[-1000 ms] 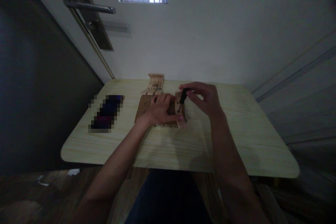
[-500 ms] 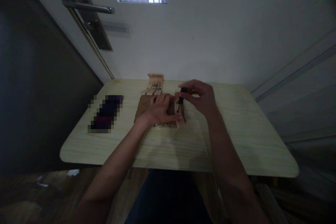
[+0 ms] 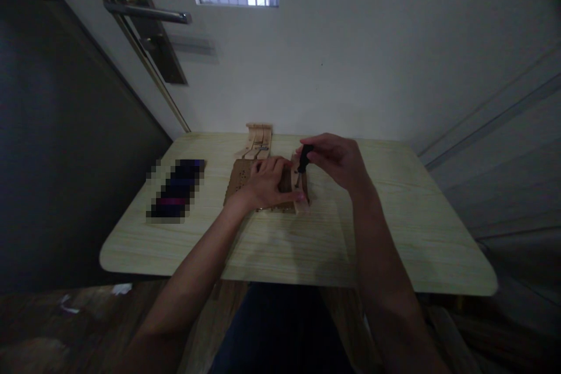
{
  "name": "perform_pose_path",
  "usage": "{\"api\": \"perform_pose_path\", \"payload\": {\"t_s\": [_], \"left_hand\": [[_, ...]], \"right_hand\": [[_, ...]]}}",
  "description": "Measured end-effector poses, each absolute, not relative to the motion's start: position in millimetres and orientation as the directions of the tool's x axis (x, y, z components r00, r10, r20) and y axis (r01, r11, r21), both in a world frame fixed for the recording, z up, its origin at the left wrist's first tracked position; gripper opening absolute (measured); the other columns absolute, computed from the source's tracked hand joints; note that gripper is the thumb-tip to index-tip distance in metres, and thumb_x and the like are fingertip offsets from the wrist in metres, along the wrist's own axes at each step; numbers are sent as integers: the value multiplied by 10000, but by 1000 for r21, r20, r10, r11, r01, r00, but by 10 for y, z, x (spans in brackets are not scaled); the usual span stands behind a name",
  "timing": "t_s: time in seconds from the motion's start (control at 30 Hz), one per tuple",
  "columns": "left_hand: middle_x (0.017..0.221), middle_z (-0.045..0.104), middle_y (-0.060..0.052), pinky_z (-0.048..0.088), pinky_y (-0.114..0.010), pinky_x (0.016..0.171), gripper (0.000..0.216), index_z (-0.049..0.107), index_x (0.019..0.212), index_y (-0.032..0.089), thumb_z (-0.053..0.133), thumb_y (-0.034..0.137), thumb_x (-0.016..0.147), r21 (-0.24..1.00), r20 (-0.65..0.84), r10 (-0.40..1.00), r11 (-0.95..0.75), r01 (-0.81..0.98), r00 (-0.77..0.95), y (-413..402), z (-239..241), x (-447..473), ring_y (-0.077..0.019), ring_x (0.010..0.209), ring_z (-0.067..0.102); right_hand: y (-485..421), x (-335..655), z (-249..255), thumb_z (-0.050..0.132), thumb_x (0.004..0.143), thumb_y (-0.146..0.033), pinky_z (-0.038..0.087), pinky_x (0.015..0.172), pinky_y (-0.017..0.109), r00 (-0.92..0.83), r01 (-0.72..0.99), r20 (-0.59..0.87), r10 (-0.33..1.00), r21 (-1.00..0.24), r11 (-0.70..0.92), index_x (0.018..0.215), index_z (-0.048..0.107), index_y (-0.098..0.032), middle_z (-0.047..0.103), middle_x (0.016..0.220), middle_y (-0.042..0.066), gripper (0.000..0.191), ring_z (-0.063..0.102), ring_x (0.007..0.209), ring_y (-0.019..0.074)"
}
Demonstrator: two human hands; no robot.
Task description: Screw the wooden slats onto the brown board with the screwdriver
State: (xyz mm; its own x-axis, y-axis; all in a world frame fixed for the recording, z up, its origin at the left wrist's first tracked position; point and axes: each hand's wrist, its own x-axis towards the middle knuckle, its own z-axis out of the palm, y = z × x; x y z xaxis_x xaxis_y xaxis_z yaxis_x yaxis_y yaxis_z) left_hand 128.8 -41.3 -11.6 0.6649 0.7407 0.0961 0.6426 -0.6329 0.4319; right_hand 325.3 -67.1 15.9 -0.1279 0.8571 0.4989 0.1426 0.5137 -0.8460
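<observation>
A flat wooden board with small holes (image 3: 239,178) lies on the light wood table (image 3: 333,245). My left hand (image 3: 268,182) rests on it, fingers curled over the board and an upright wooden piece (image 3: 302,201) at its right edge. My right hand (image 3: 336,160) pinches a small black-handled tool (image 3: 304,158), likely a screwdriver, held upright over that wooden piece. The tool's tip is hidden between the hands.
A second wooden assembly (image 3: 259,139) stands just behind the board near the wall. A dark blurred-out flat object (image 3: 176,189) lies at the table's left. A door with a metal handle (image 3: 149,11) is at left, a white wall behind.
My right hand shifted slightly around the black tool, turning it over the wooden piece. My left hand stayed put on the board.
</observation>
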Motion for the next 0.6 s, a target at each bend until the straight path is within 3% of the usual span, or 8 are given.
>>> {"api": "perform_pose_path", "payload": {"t_s": [0.2, 0.37, 0.5, 0.6], "left_hand": [[1342, 462, -134, 225, -560, 1084, 773, 405, 1259, 207, 527, 765, 738, 418, 107, 731, -648, 637, 674, -402, -143, 1288, -345, 1292, 387], [1350, 456, -138, 233, -561, 1078, 816, 389, 1295, 205, 528, 775, 728, 420, 102, 739, -639, 645, 666, -402, -155, 1292, -353, 1293, 382], [1337, 466, -127, 244, -554, 1076, 804, 397, 1294, 214, 523, 775, 732, 418, 93, 741, -636, 649, 665, -400, -150, 1286, -353, 1273, 398], [1329, 475, -118, 233, -554, 1088, 765, 411, 1266, 228, 510, 775, 741, 420, 102, 733, -645, 638, 673, -399, -143, 1281, -343, 1280, 397]], "right_hand": [[-662, 3220, 171, 784, 713, -351, 554, 572, 189, -69, 275, 521, 851, -810, 518, 1074, 670, -271, 636, 745, -46, 387, 637, 678, 91], [-632, 3212, 129, 799, 691, -378, 522, 540, 189, -20, 344, 550, 835, -781, 522, 867, 692, -226, 573, 672, -50, 256, 566, 598, 72], [-639, 3241, 145, 799, 676, -436, 514, 531, 188, -3, 367, 585, 811, -754, 545, 852, 672, -224, 612, 801, -18, 303, 600, 697, 95], [-677, 3271, 180, 709, 779, -460, 546, 609, 217, -77, 319, 557, 827, -772, 549, 887, 680, -220, 671, 892, 12, 264, 651, 785, 117]]}}
